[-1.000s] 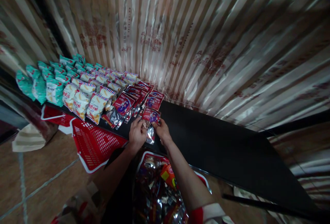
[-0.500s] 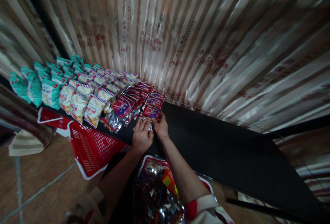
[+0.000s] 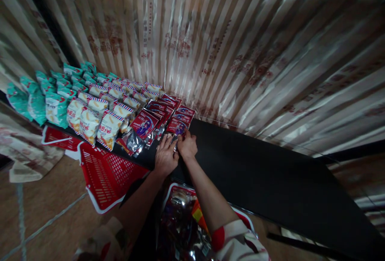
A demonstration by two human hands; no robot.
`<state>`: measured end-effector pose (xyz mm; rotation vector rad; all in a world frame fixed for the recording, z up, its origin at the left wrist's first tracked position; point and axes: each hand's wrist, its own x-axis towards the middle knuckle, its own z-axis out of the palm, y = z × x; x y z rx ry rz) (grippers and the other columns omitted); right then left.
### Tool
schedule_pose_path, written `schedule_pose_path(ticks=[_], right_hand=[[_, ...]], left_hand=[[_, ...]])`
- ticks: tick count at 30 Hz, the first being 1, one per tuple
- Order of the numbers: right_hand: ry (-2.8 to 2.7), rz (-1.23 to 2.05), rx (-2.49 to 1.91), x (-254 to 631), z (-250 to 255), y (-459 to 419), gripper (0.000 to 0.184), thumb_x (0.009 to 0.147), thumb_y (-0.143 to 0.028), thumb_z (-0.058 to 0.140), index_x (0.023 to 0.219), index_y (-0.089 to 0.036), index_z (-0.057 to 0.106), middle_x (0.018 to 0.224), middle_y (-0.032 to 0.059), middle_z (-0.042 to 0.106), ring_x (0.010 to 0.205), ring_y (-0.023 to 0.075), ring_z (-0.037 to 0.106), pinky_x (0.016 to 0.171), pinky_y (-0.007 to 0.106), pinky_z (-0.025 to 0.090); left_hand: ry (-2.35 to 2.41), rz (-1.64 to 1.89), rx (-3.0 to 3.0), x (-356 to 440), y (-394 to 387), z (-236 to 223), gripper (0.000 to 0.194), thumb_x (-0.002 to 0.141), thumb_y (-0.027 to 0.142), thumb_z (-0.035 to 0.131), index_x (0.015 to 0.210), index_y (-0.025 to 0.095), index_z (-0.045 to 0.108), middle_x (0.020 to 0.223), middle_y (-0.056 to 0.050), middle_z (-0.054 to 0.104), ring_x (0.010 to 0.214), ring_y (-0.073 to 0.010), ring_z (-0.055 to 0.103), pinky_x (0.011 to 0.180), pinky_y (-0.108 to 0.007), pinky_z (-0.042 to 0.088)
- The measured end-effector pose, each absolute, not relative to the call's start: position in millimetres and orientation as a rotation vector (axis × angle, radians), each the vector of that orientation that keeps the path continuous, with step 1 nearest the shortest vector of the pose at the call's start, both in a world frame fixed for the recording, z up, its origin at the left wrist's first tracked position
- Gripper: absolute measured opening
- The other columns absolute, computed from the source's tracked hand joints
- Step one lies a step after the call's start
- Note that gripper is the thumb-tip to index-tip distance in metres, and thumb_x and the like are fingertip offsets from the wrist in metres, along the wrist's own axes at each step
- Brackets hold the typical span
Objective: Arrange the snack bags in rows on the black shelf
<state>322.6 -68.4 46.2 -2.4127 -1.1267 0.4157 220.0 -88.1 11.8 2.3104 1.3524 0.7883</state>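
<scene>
A dark red snack packet (image 3: 178, 127) with a purple picture lies at the near end of a short row on the black shelf. Its silvery lower end is partly covered by my fingers. My left hand (image 3: 166, 157) is closed on that lower end, fingertips pressed against it. At the packet's right corner my right hand (image 3: 187, 145) grips the edge between thumb and fingers. Just left, more red packets (image 3: 145, 123) lie overlapping in rows, with silvery ends toward me.
White shrimp-snack bags (image 3: 110, 128) and green bags (image 3: 56, 108) stand in rows to the left. The black shelf (image 3: 255, 168) stretches right, before a striped curtain (image 3: 192, 44). Below are a red basket (image 3: 102, 177) and another basket (image 3: 172, 191) full of shiny packets.
Both hands stay at the same packet. My right fingers have shifted slightly down its right side, and more of its front shows. The camera view has moved a little.
</scene>
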Motion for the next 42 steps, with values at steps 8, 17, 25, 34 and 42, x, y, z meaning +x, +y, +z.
schedule_pose_path(ticks=[8,17,25,34,42], right_hand=[[-1.119,0.372,-2.365,323.9,38.3,-69.9,0.046,0.088,-0.04,0.041,0.131,-0.025,0.047,0.118,0.0113,0.046,0.108,0.0259,0.053,0.084,0.036,0.045],[-1.095,0.3,-2.161,327.0,26.8,-76.5,0.042,0.085,-0.037,0.046,0.125,-0.024,0.052,0.117,0.0115,0.044,0.108,0.0254,0.051,0.089,0.038,0.043],[-1.077,0.172,-1.956,332.1,21.6,-119.7,0.035,0.082,-0.026,0.045,0.114,-0.017,0.057,0.116,0.0121,0.047,0.101,0.0209,0.052,0.093,0.037,0.043],[-0.992,0.027,-1.977,369.7,27.8,-239.4,0.03,0.083,-0.02,0.04,0.106,-0.017,0.059,0.113,0.0112,0.051,0.098,0.0172,0.054,0.092,0.033,0.044],[-0.905,0.434,-2.062,378.3,10.1,-342.9,0.03,0.085,-0.032,0.043,0.103,-0.016,0.062,0.098,0.0077,0.067,0.088,0.0184,0.061,0.083,0.033,0.047]], left_hand=[[1.344,0.881,2.34,221.6,-81.5,0.9,0.048,0.077,0.016,0.05,0.125,0.013,0.053,0.137,-0.013,0.048,0.133,-0.0285,0.034,0.106,-0.047,0.03],[1.317,1.032,2.371,222.9,-81.2,-3.0,0.044,0.078,0.013,0.048,0.122,0.012,0.054,0.134,-0.015,0.05,0.131,-0.0289,0.036,0.104,-0.049,0.034],[1.051,1.211,2.399,223.7,-110.8,8.4,0.035,0.079,0.006,0.043,0.108,0.015,0.061,0.112,-0.01,0.064,0.116,-0.0221,0.051,0.099,-0.039,0.044],[0.728,1.033,2.388,207.7,-187.2,12.9,0.029,0.084,0.013,0.041,0.103,0.016,0.063,0.105,-0.008,0.065,0.101,-0.0181,0.057,0.091,-0.034,0.048],[0.671,0.616,2.328,181.4,-270.3,-3.1,0.023,0.086,0.024,0.049,0.103,0.019,0.063,0.11,-0.008,0.064,0.109,-0.021,0.054,0.098,-0.04,0.043]])
